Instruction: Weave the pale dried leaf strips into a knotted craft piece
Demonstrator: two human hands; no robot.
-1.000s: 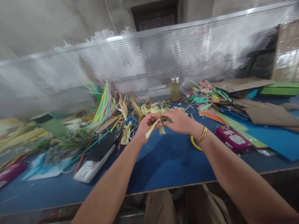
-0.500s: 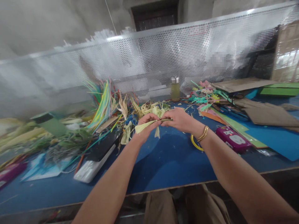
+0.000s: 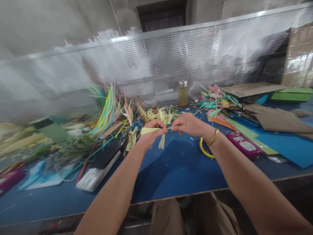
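Note:
Above the blue table, my left hand [image 3: 153, 133] pinches a pale yellow-green corn husk [image 3: 148, 130]. Its broad end points left over the hand, and a short flap dangles below the fingers. My right hand [image 3: 187, 124], with a gold bracelet at the wrist, pinches a thin greenish strand that runs across the small gap between the two hands. Whether that strand is part of the husk I cannot tell. Just beyond the hands lies a heap of pale husk pieces [image 3: 161, 114].
Colourful pipe cleaners [image 3: 107, 107] and a phone-like slab [image 3: 94, 174] are at left. A lidded bottle [image 3: 183, 94] stands behind, before a perforated metal screen [image 3: 171, 58]. Right are a yellow ring [image 3: 204, 149], a purple device [image 3: 243, 144], blue sheets [image 3: 283, 142] and cardboard [image 3: 271, 116].
My hands have drawn slightly apart, so the strand now shows between them. The husk's dangling flap has shifted a little left and lower.

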